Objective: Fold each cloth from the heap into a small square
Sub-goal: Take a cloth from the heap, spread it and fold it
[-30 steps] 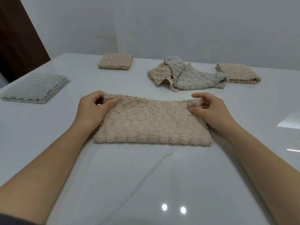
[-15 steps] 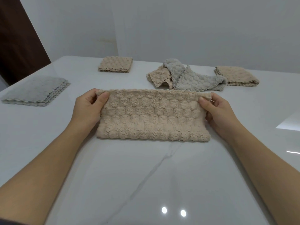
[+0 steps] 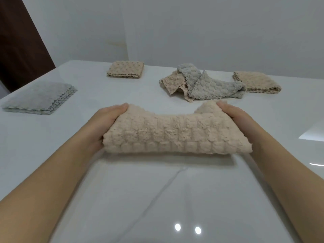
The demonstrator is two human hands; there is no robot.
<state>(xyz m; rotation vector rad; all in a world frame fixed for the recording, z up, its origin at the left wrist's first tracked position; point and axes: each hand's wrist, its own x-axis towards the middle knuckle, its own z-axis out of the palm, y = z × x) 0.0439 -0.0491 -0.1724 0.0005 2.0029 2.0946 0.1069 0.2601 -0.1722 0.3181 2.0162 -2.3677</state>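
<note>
Fingers (image 3: 122,106) of the left hand (image 3: 105,123) and of the right hand (image 3: 235,114) are seen, from the head view, curled round the two ends of the beige cloth (image 3: 175,135), a long folded strip held apparently just off the table (image 3: 157,199). A grey pile (image 3: 38,97), a beige square (image 3: 125,69) and a beige pile (image 3: 257,82) are judged finished; the heap (image 3: 201,85) is left. Half a second earlier the strip was held upright and taut; now its middle sags between raised corners.
</note>
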